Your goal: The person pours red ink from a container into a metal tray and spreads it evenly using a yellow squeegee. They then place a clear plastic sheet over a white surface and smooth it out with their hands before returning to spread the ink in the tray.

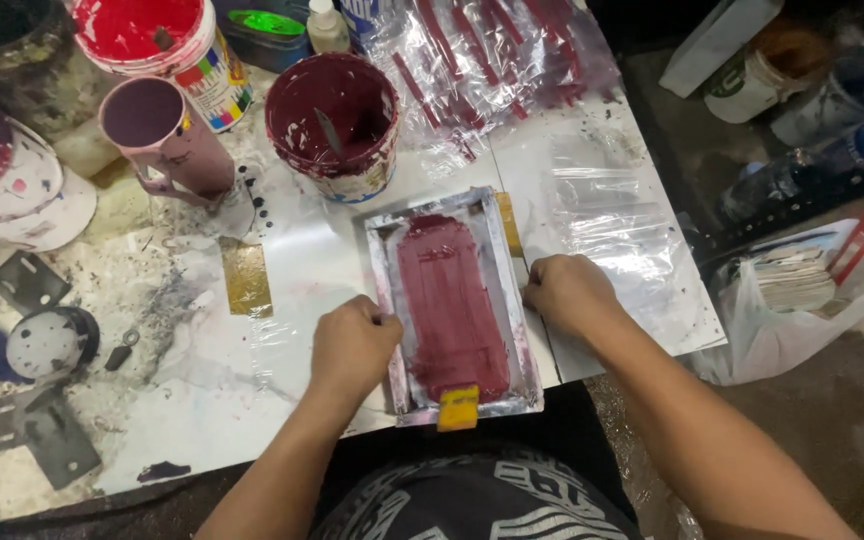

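Hands: left point(352, 345), right point(567, 292) curled, gripping rectangular metal-framed screen point(452, 300) edges; glossy maroon ink coats mesh.

Bare forearms, black white-patterned garment point(472, 500)

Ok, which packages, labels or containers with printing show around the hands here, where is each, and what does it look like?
Paint tub: top left, round, red paint inside, white label with coloured squares.
Maroon paint tub: above the screen frame, round, smeared white label.
Small bottle: top centre, white, pale cap.
Plastic sleeves: top, clear, with red strips.
Plastic bag: right, white, holding stacked papers.
Left hand and right hand press the frame's sides.
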